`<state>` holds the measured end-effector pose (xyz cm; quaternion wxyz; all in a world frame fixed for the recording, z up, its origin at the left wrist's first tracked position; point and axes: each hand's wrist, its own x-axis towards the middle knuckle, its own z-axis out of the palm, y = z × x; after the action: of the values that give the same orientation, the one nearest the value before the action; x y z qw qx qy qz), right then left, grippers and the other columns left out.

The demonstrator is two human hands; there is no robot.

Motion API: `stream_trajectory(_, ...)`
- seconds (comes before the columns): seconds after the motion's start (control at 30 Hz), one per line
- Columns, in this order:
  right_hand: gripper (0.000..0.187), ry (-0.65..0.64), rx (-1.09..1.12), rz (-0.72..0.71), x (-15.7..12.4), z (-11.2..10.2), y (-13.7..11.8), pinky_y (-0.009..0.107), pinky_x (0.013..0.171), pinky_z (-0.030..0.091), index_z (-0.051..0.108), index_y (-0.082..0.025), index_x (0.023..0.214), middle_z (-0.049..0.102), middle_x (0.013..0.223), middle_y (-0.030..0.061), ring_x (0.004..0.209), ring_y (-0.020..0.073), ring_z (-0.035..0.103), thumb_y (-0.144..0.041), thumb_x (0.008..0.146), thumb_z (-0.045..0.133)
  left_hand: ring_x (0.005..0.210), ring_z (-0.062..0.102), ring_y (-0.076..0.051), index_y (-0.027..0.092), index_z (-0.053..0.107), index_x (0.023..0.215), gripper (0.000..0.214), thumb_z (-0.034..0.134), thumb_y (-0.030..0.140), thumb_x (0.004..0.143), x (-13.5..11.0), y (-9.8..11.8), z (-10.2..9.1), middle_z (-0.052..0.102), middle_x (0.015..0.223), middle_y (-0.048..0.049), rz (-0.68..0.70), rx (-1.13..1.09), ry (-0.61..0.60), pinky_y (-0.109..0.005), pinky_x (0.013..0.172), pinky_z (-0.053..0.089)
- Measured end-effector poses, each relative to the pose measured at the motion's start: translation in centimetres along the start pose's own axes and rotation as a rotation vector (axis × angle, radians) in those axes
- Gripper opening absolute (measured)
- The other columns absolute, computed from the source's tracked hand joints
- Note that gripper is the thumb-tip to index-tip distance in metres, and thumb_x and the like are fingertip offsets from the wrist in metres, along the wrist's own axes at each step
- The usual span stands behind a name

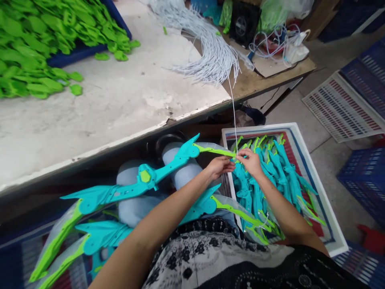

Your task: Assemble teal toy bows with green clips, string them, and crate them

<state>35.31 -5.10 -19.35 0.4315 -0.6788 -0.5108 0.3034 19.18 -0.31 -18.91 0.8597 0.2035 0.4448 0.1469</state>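
Observation:
A turquoise toy bow with lime-green limb ends lies across my knees, angled up to the right. At its right green tip, my left hand has its fingers closed on the bow from below. My right hand pinches a thin white cord at that same tip. The cord runs up to a thick bundle of white cords at the table edge. Exactly how the cord meets the tip is hidden by my fingers. More turquoise bows lie below, partly behind my left arm.
On the white table, a blue tray overflows with green plastic parts. A white-rimmed crate full of bows stands right of my knees. Beyond are a black fan, tangled cords and stacked blue crates.

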Motion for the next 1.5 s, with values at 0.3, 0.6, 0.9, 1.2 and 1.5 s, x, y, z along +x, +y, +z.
stream_trajectory(0.3,0.02,0.067,0.002,0.014,-0.4,0.8,-1.0,0.027,0.056,0.046,0.067,-0.019,0.069,0.065,0.091,0.008,0.081,0.0189,0.061,-0.039,0.073,0.064,0.057,0.066,-0.012,0.01,0.063,0.087,0.01,0.055,0.003,0.086,0.7,-0.3,0.2,0.068,0.07,-0.0057,0.016,0.033,-0.042,-0.024,0.062,0.055)
stream_trajectory(0.6,0.016,0.072,0.021,0.027,-0.6,1.0,-1.0,0.028,0.061,0.047,0.066,-0.02,0.07,0.067,0.09,0.0073,0.086,0.0199,0.062,-0.035,0.073,0.062,0.058,0.065,-0.012,0.009,0.063,0.09,0.02,0.046,-0.001,0.087,0.5,-0.2,0.3,0.067,0.067,-0.0048,0.012,0.045,-0.037,-0.024,0.062,0.054)
stream_trajectory(0.9,0.015,0.033,-0.051,-0.072,-1.7,1.3,-0.3,0.032,0.069,0.051,0.069,-0.02,0.075,0.068,0.101,0.0094,0.091,0.0209,0.063,-0.033,0.078,0.061,0.059,0.066,-0.01,0.01,0.066,0.08,0.012,0.057,0.004,0.086,1.0,-0.6,0.1,0.069,0.068,-0.0055,0.035,0.021,-0.07,-0.022,0.066,0.054)
stream_trajectory(1.2,0.022,-0.038,-0.205,-0.183,-2.4,1.5,0.5,0.034,0.073,0.054,0.064,-0.021,0.099,0.068,0.098,0.0089,0.088,0.0211,0.064,-0.036,0.083,0.059,0.05,0.059,-0.01,0.013,0.057,0.061,0.023,0.056,0.012,0.085,0.7,-0.7,-0.3,0.062,0.055,-0.0031,0.113,0.397,-0.034,-0.022,0.055,0.05)
stream_trajectory(1.5,0.064,0.037,-0.316,-0.185,-3.7,0.5,1.7,0.036,0.072,0.056,0.038,-0.02,0.144,0.069,0.1,0.0078,0.069,0.0174,0.061,-0.034,0.084,0.056,0.085,0.066,-0.02,0.019,0.066,0.072,0.017,0.061,0.034,0.075,-12.0,2.9,-8.9,0.073,0.089,-0.0059,0.295,0.628,-0.03,-0.03,0.072,0.054)
